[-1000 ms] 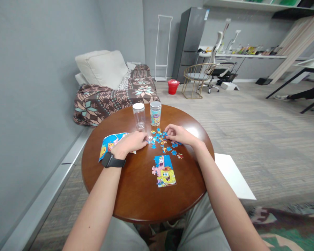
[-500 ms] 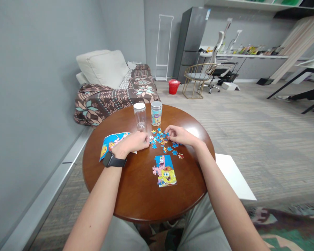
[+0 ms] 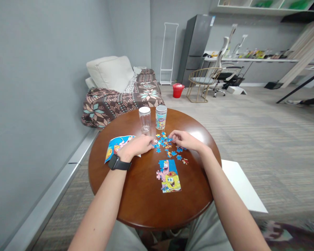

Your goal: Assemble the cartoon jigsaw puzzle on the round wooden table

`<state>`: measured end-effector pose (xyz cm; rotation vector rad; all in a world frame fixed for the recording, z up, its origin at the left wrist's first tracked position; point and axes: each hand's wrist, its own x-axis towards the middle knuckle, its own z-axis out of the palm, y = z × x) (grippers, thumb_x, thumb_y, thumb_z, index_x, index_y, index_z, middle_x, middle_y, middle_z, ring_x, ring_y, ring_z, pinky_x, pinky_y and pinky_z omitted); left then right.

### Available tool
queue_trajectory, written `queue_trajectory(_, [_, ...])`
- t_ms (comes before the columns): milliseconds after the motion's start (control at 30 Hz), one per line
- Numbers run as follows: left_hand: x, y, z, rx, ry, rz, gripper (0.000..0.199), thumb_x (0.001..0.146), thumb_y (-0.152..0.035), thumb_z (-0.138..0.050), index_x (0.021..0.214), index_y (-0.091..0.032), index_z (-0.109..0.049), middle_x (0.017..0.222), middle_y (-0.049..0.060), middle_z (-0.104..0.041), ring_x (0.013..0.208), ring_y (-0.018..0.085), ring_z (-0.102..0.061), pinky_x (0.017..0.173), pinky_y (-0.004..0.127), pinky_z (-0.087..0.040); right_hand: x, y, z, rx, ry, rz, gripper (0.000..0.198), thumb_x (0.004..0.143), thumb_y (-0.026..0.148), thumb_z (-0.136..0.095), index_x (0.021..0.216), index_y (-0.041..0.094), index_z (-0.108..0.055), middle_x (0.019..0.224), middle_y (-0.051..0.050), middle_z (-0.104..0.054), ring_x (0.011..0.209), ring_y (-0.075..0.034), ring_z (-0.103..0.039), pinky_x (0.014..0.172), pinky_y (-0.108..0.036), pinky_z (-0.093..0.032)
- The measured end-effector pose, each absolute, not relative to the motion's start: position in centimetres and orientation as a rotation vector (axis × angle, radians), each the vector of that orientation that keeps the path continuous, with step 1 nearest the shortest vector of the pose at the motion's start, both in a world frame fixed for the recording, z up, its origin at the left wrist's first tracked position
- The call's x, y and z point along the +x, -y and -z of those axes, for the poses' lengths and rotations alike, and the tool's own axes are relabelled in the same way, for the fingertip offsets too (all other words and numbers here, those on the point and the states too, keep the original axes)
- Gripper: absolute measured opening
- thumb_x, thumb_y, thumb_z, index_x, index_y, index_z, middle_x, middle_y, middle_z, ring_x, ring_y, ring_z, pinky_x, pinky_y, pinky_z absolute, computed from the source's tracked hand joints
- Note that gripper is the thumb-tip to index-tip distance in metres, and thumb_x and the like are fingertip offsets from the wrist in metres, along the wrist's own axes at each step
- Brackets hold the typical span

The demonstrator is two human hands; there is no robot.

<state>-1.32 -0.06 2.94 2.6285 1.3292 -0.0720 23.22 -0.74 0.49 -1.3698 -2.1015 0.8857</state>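
A loose pile of mostly blue jigsaw puzzle pieces (image 3: 162, 142) lies mid-table. At its left edge is my left hand (image 3: 141, 144), fingers bent together with the tips at the outer pieces; whatever they pinch is hidden. My right hand (image 3: 183, 139) reaches the pile's right side, fingers curled down with a blue puzzle piece (image 3: 170, 139) at the tips. Nearer me sits a partly joined cartoon puzzle (image 3: 170, 177), pink and yellow figures on blue, its left edge uneven. Under my left wrist and hand lies a printed picture sheet (image 3: 115, 146), partly covered.
A clear jar with a white lid (image 3: 145, 120) and a printed jar with a silver lid (image 3: 161, 118) stand behind the pile on the round wooden table (image 3: 146, 209). Beyond are a blanket-covered sofa (image 3: 120, 101), a red bin (image 3: 177, 91) and a gold-framed chair (image 3: 201, 83).
The whole view has shifted, so the scene sits slightly lower and further right. My left fingers have straightened somewhat toward the pieces. My right hand stays at the pile's right side.
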Motion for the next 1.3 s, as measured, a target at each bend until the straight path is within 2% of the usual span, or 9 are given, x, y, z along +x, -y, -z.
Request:
queue_trajectory(100, [-1.2, 0.2, -3.0, 2.614, -1.335, 0.060, 0.020, 0.087, -0.032, -0.053, 0.097, -0.020, -0.066, 0.092, 0.008, -0.072, 0.082, 0.023, -0.067, 0.065, 0.028, -0.042, 23.2, 0.7, -0.2, -1.338, 2.092, -0.916, 0.016, 0.075, 0.010, -0.050, 0.087, 0.015, -0.059, 0.071, 0.000, -0.063, 0.057, -0.010, -0.052, 0.058, -0.023, -0.043])
queue_trajectory(233, [-1.0, 0.3, -3.2, 2.606, -1.330, 0.061, 0.019, 0.087, -0.030, -0.051, 0.096, -0.021, -0.066, 0.095, 0.009, -0.072, 0.085, 0.023, -0.067, 0.067, 0.028, -0.043, 23.2, 0.6, -0.2, -1.335, 2.080, -0.923, 0.019, 0.075, 0.013, -0.052, 0.092, 0.015, -0.059, 0.073, -0.001, -0.063, 0.058, -0.011, -0.054, 0.057, -0.023, -0.043])
queue_trajectory(500, [-1.0, 0.7, -3.3, 2.585, -1.315, -0.001, 0.014, 0.085, -0.024, -0.049, 0.088, -0.020, -0.062, 0.080, 0.006, -0.069, 0.072, 0.020, -0.064, 0.062, 0.028, -0.041, 23.2, 0.6, -0.1, -1.317, 2.107, -0.911, 0.014, 0.077, 0.020, -0.055, 0.087, 0.016, -0.062, 0.064, 0.001, -0.059, 0.055, -0.011, -0.051, 0.056, -0.023, -0.042])
queue_trajectory(633, [-0.9, 0.4, -2.9, 2.484, -1.315, -0.253, 0.012, 0.083, -0.022, -0.049, 0.079, -0.019, -0.059, 0.081, 0.005, -0.067, 0.073, 0.018, -0.062, 0.067, 0.028, -0.044, 22.9, 0.7, -0.4, -1.310, 2.125, -0.884, 0.012, 0.077, 0.023, -0.057, 0.085, 0.016, -0.062, 0.065, 0.002, -0.057, 0.057, -0.011, -0.050, 0.056, -0.023, -0.042])
queue_trajectory(733, [-0.8, -0.2, -2.3, 2.288, -1.347, -0.496, 0.008, 0.083, -0.020, -0.052, 0.077, -0.016, -0.056, 0.090, 0.007, -0.066, 0.083, 0.018, -0.063, 0.075, 0.029, -0.048, 22.8, 0.8, -0.5, -1.317, 2.136, -0.870, 0.012, 0.077, 0.025, -0.058, 0.083, 0.016, -0.061, 0.064, 0.002, -0.056, 0.057, -0.011, -0.050, 0.056, -0.024, -0.041])
queue_trajectory(933, [-0.4, -0.6, -1.8, 1.409, -1.077, -0.644, 0.012, 0.087, -0.018, -0.060, 0.081, -0.013, -0.051, 0.075, 0.004, -0.067, 0.068, 0.013, -0.068, 0.063, 0.025, -0.054, 22.8, 0.7, -0.3, -1.320, 2.098, -0.887, 0.017, 0.080, 0.034, -0.058, 0.081, 0.017, -0.058, 0.065, 0.001, -0.058, 0.054, -0.011, -0.051, 0.053, -0.025, -0.042])
queue_trajectory(1067, [-0.3, -0.4, -1.9, 1.252, -0.925, -0.754, 0.016, 0.076, -0.015, -0.074, 0.077, -0.008, -0.060, 0.072, 0.004, -0.067, 0.067, 0.009, -0.065, 0.069, 0.023, -0.054, 22.9, 0.7, -0.2, -1.317, 2.082, -0.919, 0.016, 0.081, 0.033, -0.058, 0.082, 0.017, -0.058, 0.064, 0.001, -0.058, 0.054, -0.012, -0.052, 0.053, -0.024, -0.042])
queue_trajectory(1200, [-0.5, -0.6, -2.0, 1.149, -0.904, -0.789, 0.013, 0.075, -0.010, -0.075, 0.081, -0.006, -0.064, 0.072, 0.005, -0.067, 0.067, 0.009, -0.065, 0.072, 0.024, -0.054, 22.9, 0.7, -0.2, -1.290, 2.137, -0.875, 0.016, 0.080, 0.029, -0.057, 0.086, 0.016, -0.063, 0.064, 0.001, -0.058, 0.056, -0.012, -0.051, 0.055, -0.024, -0.042])
queue_trajectory(1300, [-0.6, -0.6, -2.0, 1.079, -0.923, -0.782, 0.015, 0.076, -0.007, -0.073, 0.088, -0.007, -0.064, 0.073, 0.005, -0.069, 0.067, 0.009, -0.067, 0.074, 0.024, -0.055, 23.0, 0.6, -0.1, -1.275, 2.161, -0.813, 0.019, 0.079, 0.024, -0.055, 0.089, 0.016, -0.068, 0.073, -0.002, -0.061, 0.060, -0.012, -0.052, 0.057, -0.025, -0.043])
